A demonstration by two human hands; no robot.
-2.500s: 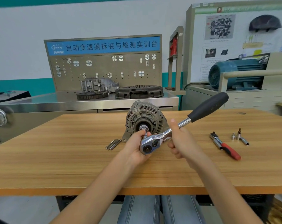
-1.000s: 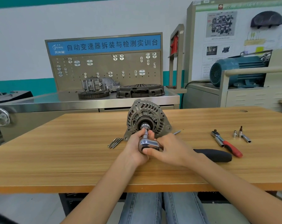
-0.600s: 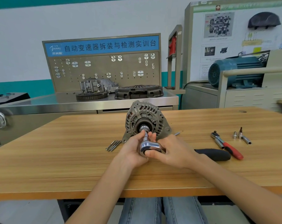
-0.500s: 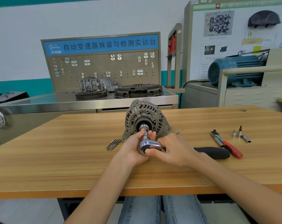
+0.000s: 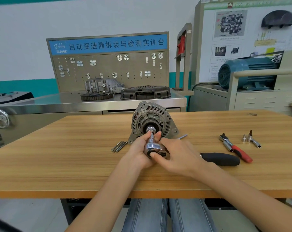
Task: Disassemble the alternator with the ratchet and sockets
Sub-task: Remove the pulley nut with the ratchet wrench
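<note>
The alternator [image 5: 152, 120] stood on edge at mid-table [image 5: 58, 156], shaft facing the person. The left hand [image 5: 139, 153] curled around the ratchet [image 5: 156, 149] head and its socket extension on the shaft; the right hand [image 5: 178, 155] pinched the head, a fingertip on its back. Its black handle [image 5: 220, 159] lay rightward. Long bolts [image 5: 119, 146] lay left; a red-handled ratchet [image 5: 235, 148] and sockets [image 5: 250, 138] lay right.

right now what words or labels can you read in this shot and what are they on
"自动变速器拆装与检测实训台": blue banner atop the pegboard.
Logo on the banner's left end: too blurred to read.
Wall poster print: too small to read.
Alternator and ratchet: no readable marks.
</note>
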